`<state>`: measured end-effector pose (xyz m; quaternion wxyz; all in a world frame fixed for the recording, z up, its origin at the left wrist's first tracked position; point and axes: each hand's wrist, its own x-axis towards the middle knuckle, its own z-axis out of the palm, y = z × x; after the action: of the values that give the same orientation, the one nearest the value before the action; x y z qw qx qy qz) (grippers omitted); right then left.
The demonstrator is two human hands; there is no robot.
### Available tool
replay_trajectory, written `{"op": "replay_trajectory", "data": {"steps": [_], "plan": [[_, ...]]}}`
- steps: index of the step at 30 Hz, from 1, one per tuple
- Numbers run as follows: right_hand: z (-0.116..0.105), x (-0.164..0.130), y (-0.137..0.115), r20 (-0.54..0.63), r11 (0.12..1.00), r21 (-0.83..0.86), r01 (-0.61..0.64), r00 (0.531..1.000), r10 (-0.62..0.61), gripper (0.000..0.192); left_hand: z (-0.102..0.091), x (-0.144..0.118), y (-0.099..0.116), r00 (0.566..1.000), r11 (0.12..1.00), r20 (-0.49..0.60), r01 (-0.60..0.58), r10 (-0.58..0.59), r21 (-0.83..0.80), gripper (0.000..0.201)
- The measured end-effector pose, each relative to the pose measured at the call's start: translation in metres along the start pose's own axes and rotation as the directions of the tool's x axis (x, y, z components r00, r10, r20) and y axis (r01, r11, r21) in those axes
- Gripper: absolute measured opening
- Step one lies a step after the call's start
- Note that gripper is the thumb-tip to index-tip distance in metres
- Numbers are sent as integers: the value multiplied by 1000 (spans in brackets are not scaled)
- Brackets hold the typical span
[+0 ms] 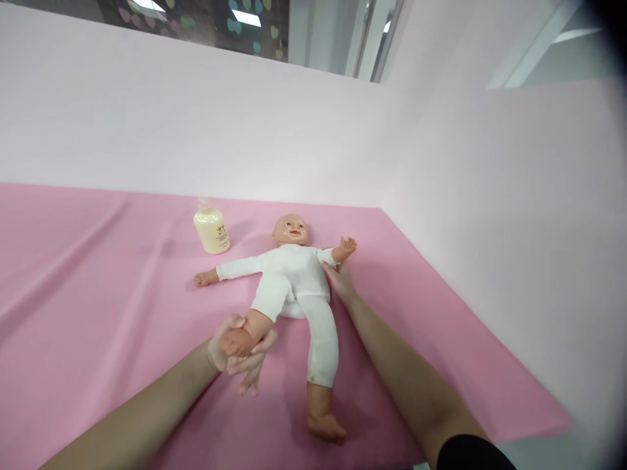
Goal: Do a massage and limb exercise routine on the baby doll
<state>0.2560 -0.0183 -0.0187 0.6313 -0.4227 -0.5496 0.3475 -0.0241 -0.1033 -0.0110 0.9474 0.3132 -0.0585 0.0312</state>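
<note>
A baby doll with a white cloth body lies on its back, head away from me and arms spread. My left hand is around the lower leg on the left, just above the bare foot; the thumb is on top and the fingers reach underneath. This leg is raised and bent. The doll's other leg stretches toward me on the pink surface. At the doll's upper arm on the right, my right hand holds on from the outer side. Its thumb lies near the armpit, while the other fingers are mostly hidden.
A pump bottle of pale yellow liquid stands left of the doll's head. The pink padded surface has creases on the left. White walls rise behind it and on the right, with a window above the back wall.
</note>
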Motion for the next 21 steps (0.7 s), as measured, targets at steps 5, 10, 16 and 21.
{"op": "replay_trajectory", "data": {"steps": [5,10,16,21], "plan": [[5,-7,-6,189,947,-228,229,964,-187,41,11,6,7,918,971,-316,-220,238,92,38],[6,-9,-18,398,812,-366,456,865,-306,42,14,14,6,828,960,-490,-267,274,86,39],[6,-9,-17,474,759,-436,483,840,-263,54,18,24,7,741,959,-615,-258,272,113,38],[5,-9,-17,510,712,-457,534,812,-282,55,19,27,6,702,956,-653,-260,283,134,38]]}}
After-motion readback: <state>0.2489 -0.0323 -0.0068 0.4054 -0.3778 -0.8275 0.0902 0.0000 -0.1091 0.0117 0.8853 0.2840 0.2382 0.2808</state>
